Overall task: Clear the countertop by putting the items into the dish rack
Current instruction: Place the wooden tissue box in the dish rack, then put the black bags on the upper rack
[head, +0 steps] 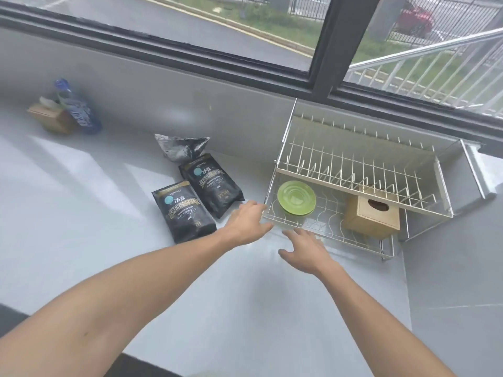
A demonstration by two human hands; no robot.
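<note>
Two black foil coffee bags [198,198] lie flat on the grey countertop [81,213], just left of the left hand [249,223]. Both hands are released, fingers relaxed, empty; the right hand [304,250] hovers beside the white wire dish rack's [353,170] front edge.

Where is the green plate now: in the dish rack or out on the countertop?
In. The green plate lies flat on the dish rack's lower wire tier.

Soft daylight from the window [245,36] glares off the countertop [81,172]; wide-angle edges bend and blur.
</note>
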